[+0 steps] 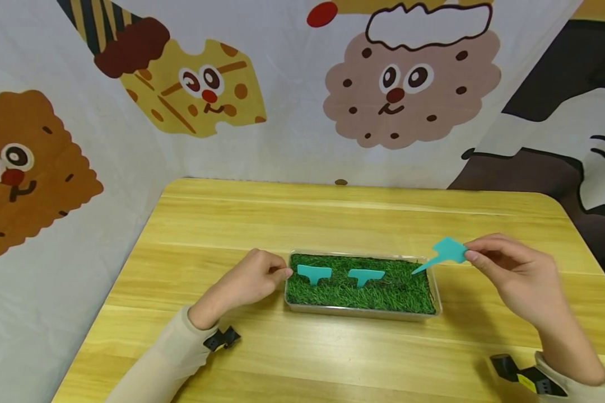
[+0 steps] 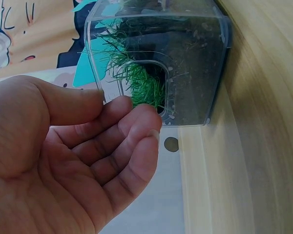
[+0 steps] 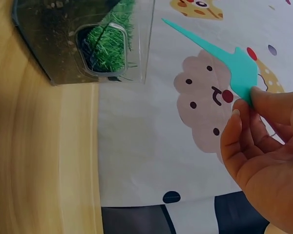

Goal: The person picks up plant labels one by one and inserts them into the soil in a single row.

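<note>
A clear plastic box (image 1: 361, 313) filled with green grass (image 1: 343, 299) stands on the table. Two teal T-shaped plant labels, a left one (image 1: 315, 272) and a middle one (image 1: 366, 275), stick up from the grass. My left hand (image 1: 256, 280) pinches the box's left rim between thumb and curled fingers, as the left wrist view (image 2: 102, 141) shows close up. Above the right end of the box, my right hand (image 1: 521, 274) pinches a third teal plant label (image 1: 450, 250) by its broad head. Its pointed stem (image 3: 193, 34) slants down leftward, the tip over the grass.
The wooden table (image 1: 222, 218) has a rounded back edge against a cloth (image 1: 292, 140) printed with cartoon biscuits. Each wrist carries a dark strap, one left (image 1: 222, 339) and one right (image 1: 529, 380). Brown soil (image 2: 190, 63) shows through the box's end wall.
</note>
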{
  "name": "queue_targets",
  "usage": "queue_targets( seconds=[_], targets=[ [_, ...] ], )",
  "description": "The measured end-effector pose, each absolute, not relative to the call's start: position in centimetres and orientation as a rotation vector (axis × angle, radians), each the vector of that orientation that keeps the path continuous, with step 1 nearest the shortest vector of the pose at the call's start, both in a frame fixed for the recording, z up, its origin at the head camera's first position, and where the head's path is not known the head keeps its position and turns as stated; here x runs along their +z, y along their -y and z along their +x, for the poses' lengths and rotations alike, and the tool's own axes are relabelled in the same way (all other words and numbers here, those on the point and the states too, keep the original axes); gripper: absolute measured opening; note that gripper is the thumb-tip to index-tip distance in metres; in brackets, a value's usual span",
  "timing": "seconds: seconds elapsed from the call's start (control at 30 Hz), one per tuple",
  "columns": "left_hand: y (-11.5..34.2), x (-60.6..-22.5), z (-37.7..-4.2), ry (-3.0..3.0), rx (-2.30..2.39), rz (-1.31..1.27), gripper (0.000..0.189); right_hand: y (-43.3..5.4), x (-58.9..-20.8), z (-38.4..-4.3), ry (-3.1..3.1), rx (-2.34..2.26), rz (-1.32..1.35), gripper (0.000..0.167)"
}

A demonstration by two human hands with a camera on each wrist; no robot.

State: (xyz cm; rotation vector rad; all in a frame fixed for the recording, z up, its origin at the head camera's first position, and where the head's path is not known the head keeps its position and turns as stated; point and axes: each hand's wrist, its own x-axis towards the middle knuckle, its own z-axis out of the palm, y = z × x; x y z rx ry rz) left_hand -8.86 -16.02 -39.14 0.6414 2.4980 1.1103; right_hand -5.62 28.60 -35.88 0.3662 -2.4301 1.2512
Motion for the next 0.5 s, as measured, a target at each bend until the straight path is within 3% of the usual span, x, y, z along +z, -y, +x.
queue_targets(
  seconds=[0.5],
  targets=[
    [16.0,-39.3,-8.9,-2.512,1.108,0.671,0.039,-27.3,-37.1,-5.7,2.503,1.097,0.607,0.043]
  ],
)
